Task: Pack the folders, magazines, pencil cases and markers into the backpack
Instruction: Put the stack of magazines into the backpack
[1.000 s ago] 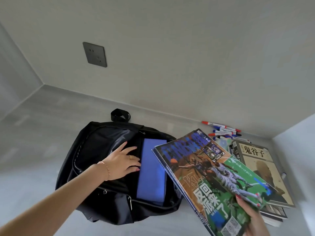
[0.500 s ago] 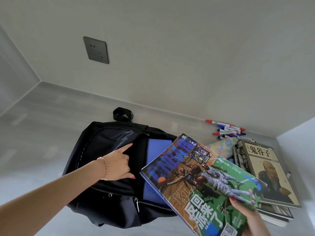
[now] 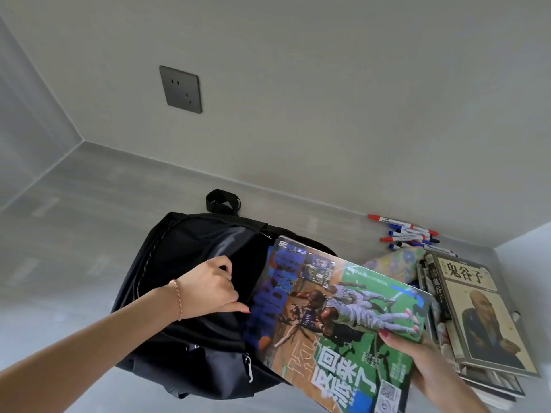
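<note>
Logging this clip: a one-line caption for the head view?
Left hand holds backpack open; right hand slides magazines in.

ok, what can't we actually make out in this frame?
- Inside of the black fabric backpack, head view: covered by the glossy sports magazines and the left hand.
- Right hand: fingers under the magazines, wrist cut by the bottom edge.
- Flowery pencil case: mostly behind the magazines.
- Stack of magazines on the right: lower covers hidden by the top one.
- Red and blue markers: print too small.

You have a dark wall socket [image 3: 180,89] on the pale wall [image 3: 328,84] ahead, above the grey worktop [image 3: 74,204].
</note>
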